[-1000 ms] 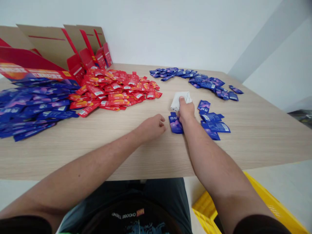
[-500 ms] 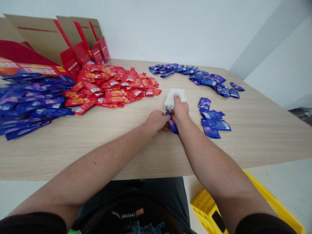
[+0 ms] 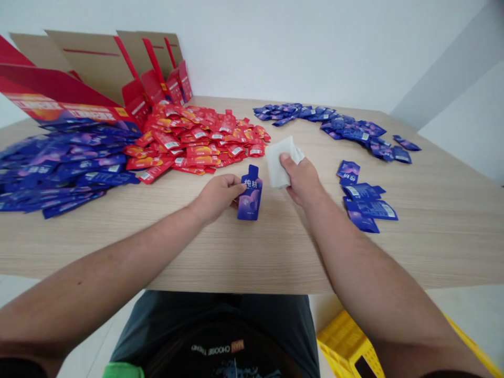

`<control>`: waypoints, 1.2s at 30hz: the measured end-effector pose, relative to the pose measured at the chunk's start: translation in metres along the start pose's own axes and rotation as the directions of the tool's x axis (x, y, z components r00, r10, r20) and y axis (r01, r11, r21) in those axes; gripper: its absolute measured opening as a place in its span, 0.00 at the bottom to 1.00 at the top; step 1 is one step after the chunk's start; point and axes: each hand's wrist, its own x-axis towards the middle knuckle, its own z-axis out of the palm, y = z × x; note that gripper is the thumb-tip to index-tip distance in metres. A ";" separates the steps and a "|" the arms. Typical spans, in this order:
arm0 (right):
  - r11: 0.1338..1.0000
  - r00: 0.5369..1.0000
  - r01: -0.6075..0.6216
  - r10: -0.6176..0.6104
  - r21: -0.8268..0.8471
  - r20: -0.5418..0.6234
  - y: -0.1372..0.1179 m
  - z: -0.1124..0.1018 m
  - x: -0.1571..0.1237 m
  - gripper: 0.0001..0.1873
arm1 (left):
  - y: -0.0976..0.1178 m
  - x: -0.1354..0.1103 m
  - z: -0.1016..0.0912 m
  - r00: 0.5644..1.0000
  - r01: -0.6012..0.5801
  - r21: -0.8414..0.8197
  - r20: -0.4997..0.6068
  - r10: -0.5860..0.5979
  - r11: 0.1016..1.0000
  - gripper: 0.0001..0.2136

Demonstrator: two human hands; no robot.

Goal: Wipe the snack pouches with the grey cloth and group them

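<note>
Two hands work over the light wood-grain surface (image 3: 354, 257). One blue foil sachet (image 3: 250, 195) lies flat there, its long axis pointing away from the person, the narrow spout end leaning a little right. Large white Chinese characters are printed on it. The left hand (image 3: 218, 198) is just beside it, relaxed fingers (image 3: 238, 185) touching its edge without gripping. The right hand (image 3: 301, 181) clenches a folded white wipe (image 3: 279, 163).
</note>
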 end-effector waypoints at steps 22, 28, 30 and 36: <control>0.709 0.981 0.130 0.010 -0.693 0.194 -0.011 0.020 -0.028 0.22 | -0.014 -0.003 -0.019 0.962 -0.180 -0.012 0.204 0.179 0.984 0.09; 0.795 0.990 0.075 0.013 -0.602 0.142 -0.008 0.015 -0.024 0.26 | -0.012 -0.005 -0.019 0.961 -0.219 0.014 0.175 0.213 0.976 0.10; 0.795 0.976 0.088 0.051 -0.600 0.210 -0.006 0.014 -0.023 0.26 | -0.012 -0.005 -0.020 0.958 -0.221 0.041 0.198 0.209 0.974 0.09; 0.855 0.998 0.056 -0.037 -0.515 0.048 -0.001 0.010 -0.020 0.29 | -0.010 -0.007 -0.020 0.949 -0.254 0.005 0.195 0.249 0.967 0.09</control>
